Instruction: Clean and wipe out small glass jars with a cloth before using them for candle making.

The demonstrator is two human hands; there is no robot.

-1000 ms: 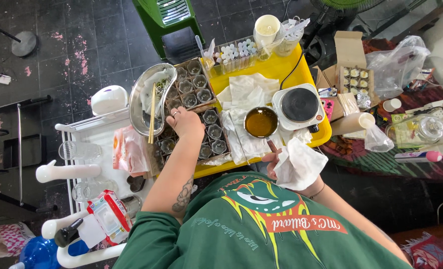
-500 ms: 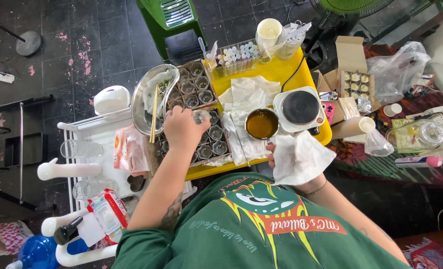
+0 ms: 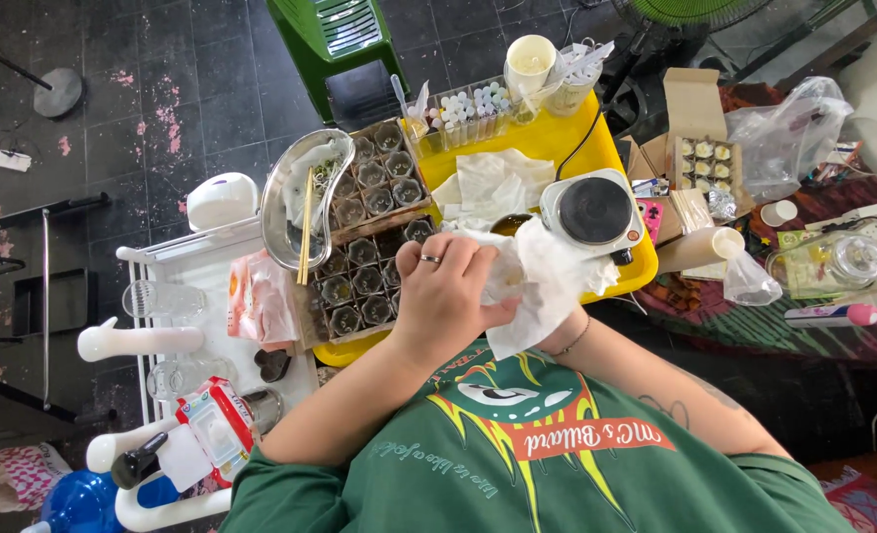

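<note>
Left hand [image 3: 445, 296] curled onto a white tissue [image 3: 547, 281], right hand hidden beneath that tissue, grip unclear, tray of small jars [image 3: 364, 266] just left, hotplate [image 3: 592, 210] beyond

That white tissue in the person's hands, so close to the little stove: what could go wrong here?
The tissue, held in both the left hand and the right hand, lies right beside the stove; if that is hot, the paper might scorch. A loose edge could also brush the small jars and tip one.
</note>
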